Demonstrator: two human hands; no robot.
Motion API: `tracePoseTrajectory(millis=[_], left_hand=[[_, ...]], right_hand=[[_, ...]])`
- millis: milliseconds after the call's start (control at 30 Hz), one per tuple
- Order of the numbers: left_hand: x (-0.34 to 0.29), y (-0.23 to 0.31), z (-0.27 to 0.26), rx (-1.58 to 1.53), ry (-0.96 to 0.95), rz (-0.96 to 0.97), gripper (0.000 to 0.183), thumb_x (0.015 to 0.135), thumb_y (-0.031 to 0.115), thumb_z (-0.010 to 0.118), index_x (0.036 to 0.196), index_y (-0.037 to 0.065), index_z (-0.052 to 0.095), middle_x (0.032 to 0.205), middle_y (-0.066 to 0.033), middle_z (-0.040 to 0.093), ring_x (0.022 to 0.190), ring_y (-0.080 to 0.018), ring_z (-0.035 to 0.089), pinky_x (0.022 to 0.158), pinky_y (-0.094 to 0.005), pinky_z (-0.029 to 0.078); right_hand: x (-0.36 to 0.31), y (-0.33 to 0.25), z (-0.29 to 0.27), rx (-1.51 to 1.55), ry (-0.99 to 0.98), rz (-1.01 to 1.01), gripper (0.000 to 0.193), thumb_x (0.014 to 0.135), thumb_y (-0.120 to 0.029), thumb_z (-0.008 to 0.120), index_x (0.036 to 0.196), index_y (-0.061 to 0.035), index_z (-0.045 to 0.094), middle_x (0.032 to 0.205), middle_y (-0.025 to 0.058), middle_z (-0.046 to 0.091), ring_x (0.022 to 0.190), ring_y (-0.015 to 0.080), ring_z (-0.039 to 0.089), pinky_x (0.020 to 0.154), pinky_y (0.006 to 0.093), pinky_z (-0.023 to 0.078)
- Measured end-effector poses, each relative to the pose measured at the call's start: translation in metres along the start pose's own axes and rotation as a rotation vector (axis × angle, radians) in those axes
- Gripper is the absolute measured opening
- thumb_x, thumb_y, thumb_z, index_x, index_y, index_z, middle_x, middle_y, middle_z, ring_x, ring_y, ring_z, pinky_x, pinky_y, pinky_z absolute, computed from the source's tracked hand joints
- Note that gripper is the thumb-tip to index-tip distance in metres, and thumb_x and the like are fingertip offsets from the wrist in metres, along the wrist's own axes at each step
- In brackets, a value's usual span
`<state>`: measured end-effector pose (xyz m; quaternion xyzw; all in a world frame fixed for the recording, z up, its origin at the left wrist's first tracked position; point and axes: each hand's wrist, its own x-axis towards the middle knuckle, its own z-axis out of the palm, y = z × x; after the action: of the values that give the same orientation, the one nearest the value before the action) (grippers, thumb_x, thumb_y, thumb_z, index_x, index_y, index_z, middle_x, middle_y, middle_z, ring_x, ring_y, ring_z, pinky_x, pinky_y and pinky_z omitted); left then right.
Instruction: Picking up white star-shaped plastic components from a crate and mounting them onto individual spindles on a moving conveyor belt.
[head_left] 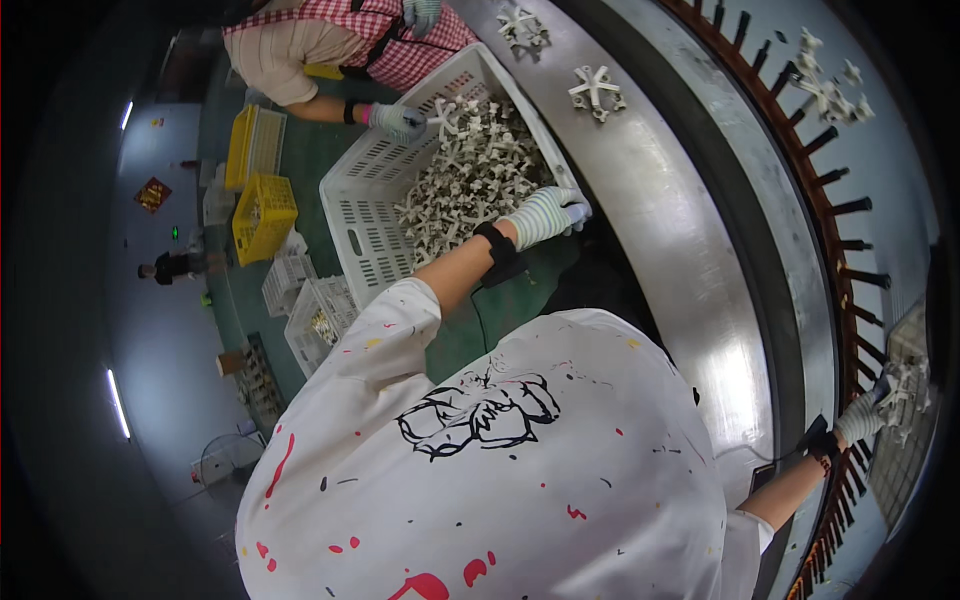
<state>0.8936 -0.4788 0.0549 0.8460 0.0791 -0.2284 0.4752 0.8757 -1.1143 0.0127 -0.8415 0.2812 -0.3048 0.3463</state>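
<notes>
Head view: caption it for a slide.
Gloved left hand reaches into white crate of white cross-shaped parts; right hand at pegged ring.

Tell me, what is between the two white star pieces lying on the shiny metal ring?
Nothing: in the head view, only bare shiny metal ring lies between the upper star piece and the lower star piece.

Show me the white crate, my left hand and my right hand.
white crate [362, 205]: head view, slotted side wall.
left hand [545, 213]: head view, back of the striped glove.
right hand [860, 418]: head view, gloved hand.
</notes>
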Motion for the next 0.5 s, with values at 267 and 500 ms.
tracePoseTrajectory(millis=[267,500], left_hand=[[-0.008,-0.140,-0.105,-0.175,0.346,-0.238,0.021,0.087,0.018,0.049,0.094,0.003,0.062,0.071,-0.0038,0.059,0.059,-0.0099,0.053,0.053,-0.0257,0.043],[0.045,-0.272,-0.148,0.562,-0.039,-0.443,0.040,0.077,0.028,0.057,0.106,0.000,0.057,0.105,-0.0180,0.059,0.098,-0.0367,0.054,0.085,-0.0392,0.042]], right_hand=[[0.018,-0.001,0.036,-0.267,0.065,0.413,0.055,0.082,-0.048,0.052,0.101,0.0030,0.060,0.100,0.0129,0.063,0.091,0.0219,0.060,0.077,0.0333,0.046],[-0.021,-0.062,0.085,-0.639,-0.374,0.517,0.038,0.087,-0.020,0.045,0.122,-0.0045,0.046,0.112,0.0127,0.055,0.101,0.0190,0.054,0.082,0.0335,0.045]])
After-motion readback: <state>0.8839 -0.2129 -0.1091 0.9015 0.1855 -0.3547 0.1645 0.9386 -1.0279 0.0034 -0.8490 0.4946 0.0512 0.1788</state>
